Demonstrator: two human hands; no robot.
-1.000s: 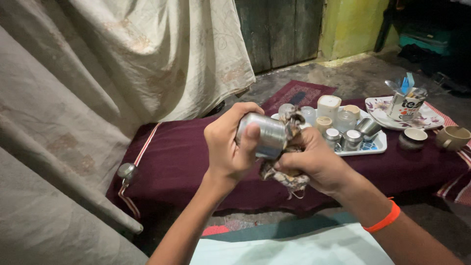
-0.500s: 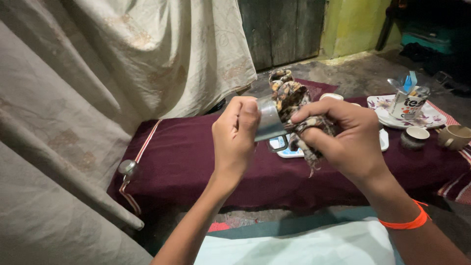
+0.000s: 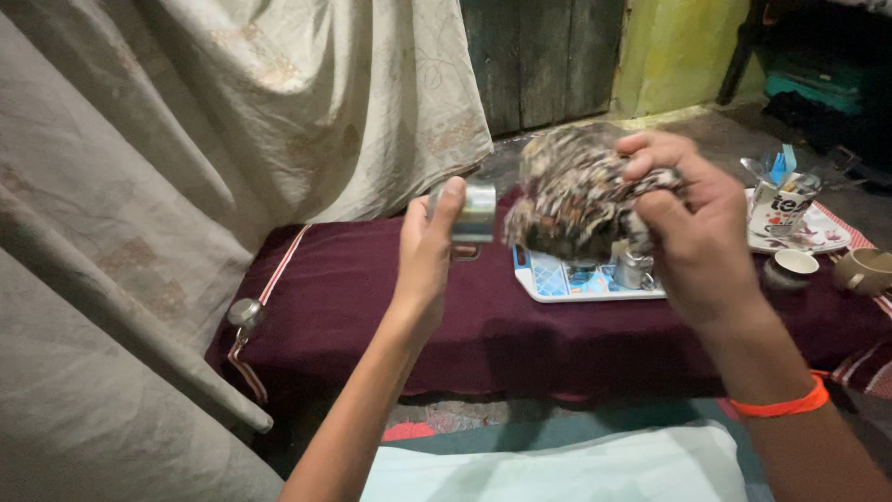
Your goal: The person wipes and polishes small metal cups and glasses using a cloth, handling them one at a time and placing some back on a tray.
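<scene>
My left hand holds a small steel cup up over a low table draped in a maroon cloth. My right hand grips a bunched brown patterned rag just to the right of the cup, apart from it. An orange band sits on my right wrist. Below the rag lies a white tray with a patterned blue base. It carries small steel containers, mostly hidden by the rag and my hand.
A printed mug with spoons stands on a floral plate at the right, beside a small bowl and a tan cup. A cream curtain hangs left. A round metal object sits at the table's left end.
My right hand has pulled the rag out of the cup and lifted it up and to the right. My left hand has raised the cup slightly and turned it.
</scene>
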